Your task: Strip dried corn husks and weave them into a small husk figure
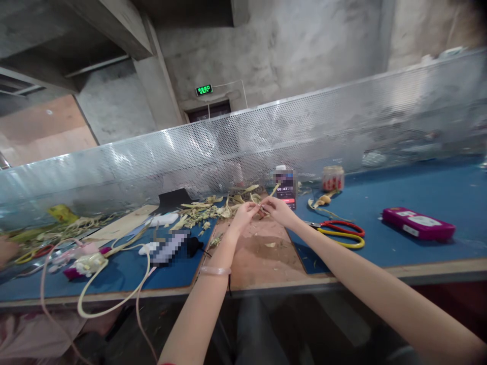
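Both hands meet above the far part of a brown board point(262, 253) set in the blue table. My left hand point(246, 214) is closed, fingertips pinched together. My right hand point(278, 209) is closed as well, its fingertips touching those of the left. A thin pale yellow-green strip point(274, 190) sticks up from between the fingertips; the right hand seems to pinch it. What the left fingers hold is too small to make out. Dry plant pieces point(201, 212) lie heaped behind and left of the hands. Just behind the right hand stands a phone point(286, 190) showing a timer.
Scissors with red and yellow handles point(344, 233) lie right of the board, near a purple box point(418, 223) and a jar point(333, 178). Looped cables point(114, 310) and a blurred device cover the left side. Another person's hand point(6, 251) shows at the left edge.
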{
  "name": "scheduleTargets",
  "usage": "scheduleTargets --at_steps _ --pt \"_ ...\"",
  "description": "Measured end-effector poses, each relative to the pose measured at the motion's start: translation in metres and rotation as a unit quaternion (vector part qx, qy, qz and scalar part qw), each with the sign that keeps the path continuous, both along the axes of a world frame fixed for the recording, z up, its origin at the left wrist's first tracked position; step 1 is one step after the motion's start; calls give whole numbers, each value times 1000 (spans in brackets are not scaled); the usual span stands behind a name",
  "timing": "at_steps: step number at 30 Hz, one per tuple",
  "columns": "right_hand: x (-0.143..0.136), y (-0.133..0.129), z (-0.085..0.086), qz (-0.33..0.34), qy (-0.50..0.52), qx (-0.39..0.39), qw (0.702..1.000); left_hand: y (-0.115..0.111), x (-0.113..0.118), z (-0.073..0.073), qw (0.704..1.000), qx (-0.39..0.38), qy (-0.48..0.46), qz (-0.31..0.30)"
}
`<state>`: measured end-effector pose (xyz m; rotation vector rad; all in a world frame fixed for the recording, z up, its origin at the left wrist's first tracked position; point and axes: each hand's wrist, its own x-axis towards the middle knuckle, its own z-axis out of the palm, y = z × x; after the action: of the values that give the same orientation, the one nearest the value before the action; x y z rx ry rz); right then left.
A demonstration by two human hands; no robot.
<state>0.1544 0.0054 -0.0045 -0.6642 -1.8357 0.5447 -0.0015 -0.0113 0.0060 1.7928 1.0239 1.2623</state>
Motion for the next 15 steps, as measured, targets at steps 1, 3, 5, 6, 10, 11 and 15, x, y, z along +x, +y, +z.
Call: scheduleTargets --at_steps 1,3,5,6,10,11,15 --pt "0 0 0 -3 -1 0 1000 -1 0 0 1000 1 0 -3" --pt "0 0 0 -10 -3 4 1000 -1 1 1 1000 -1 -6 -8" --pt "0 0 -1 -11 1 8 1000 -2 2 2 1000 -4 -12 -7" --pt "0 0 -1 -9 6 7 1000 -3 2 3 1000 -6 -12 -5" --pt "-1 1 -2 1 20 -3 1000 -5 3 4 1000 -10 -9 -6" --pt "-1 1 -2 -2 21 -4 1000 -5 3 4 1000 -10 -9 -9" --pt "0 1 -3 -8 27 -15 1000 -6 3 4 1000 -7 -9 -8"
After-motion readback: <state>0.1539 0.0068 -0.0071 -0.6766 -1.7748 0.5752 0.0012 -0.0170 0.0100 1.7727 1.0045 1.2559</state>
